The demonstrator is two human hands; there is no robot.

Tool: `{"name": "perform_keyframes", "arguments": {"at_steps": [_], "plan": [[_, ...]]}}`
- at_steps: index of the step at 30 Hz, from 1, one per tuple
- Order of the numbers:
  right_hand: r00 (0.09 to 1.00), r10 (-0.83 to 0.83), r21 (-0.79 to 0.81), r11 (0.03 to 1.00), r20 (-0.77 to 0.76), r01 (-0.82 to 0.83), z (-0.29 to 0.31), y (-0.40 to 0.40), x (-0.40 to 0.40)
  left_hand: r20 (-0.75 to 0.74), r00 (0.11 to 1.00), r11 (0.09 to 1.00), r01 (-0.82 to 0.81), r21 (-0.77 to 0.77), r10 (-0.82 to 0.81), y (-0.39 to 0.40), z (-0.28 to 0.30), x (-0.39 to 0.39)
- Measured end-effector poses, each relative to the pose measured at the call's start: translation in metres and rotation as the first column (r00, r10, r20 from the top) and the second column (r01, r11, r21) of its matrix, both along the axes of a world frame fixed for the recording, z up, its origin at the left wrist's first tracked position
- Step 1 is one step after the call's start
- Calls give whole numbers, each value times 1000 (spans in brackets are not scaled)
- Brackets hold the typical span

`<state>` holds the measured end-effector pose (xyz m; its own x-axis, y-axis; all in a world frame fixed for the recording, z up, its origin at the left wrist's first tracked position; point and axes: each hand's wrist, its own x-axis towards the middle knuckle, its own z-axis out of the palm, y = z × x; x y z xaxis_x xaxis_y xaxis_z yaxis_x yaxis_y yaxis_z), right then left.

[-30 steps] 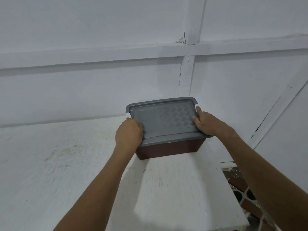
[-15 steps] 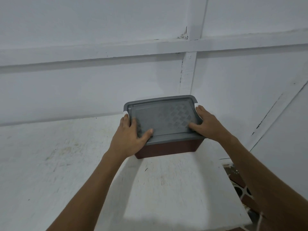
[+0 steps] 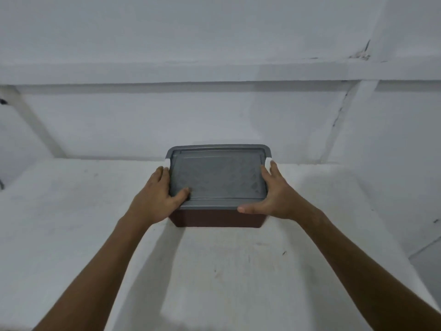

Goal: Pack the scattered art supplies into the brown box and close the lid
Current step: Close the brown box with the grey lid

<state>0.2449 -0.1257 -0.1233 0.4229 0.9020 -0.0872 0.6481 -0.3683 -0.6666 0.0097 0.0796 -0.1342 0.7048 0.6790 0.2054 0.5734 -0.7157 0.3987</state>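
The brown box stands on the white surface close to the back wall. Its grey patterned lid lies flat on it and hides the inside. My left hand holds the box's front left corner, with fingers along the left side and the thumb on top of the lid. At the front right corner my right hand holds the box, fingers running up the right side and thumb stretched along the lid's front rim. No loose art supplies are in view.
A white wall with raised horizontal and diagonal strips rises just behind the box. The white surface drops off at its right edge. A dark item shows at the far left edge.
The left hand shifted from pressing on the lid to clasping the left corner. The right thumb came down to the front rim. The box now sits square to me, farther left of the wall's upright strip.
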Motion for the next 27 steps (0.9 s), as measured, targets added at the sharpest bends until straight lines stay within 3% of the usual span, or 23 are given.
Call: {"name": "perform_keyframes", "arguments": {"at_steps": [5, 11, 15, 23, 27], "plan": [[999, -20, -9, 1000, 30, 21, -5, 76, -60, 43, 999, 1000, -12, -12, 12, 71, 0, -62], [992, -106, 38, 994, 75, 103, -4, 143, -123, 88, 988, 977, 136, -165, -123, 144, 10, -123], [986, -156, 192, 971, 50, 144, 8, 161, -157, 100, 984, 965, 166, -204, -148, 174, 7, -148], [941, -338, 184, 926, 23, 328, -11, 171, -168, 182, 981, 952, 120, -282, -70, 189, -1, -142], [944, -331, 229, 919, 7, 320, -1, 184, -152, 182, 982, 946, 104, -307, -49, 200, 1, -118]]}}
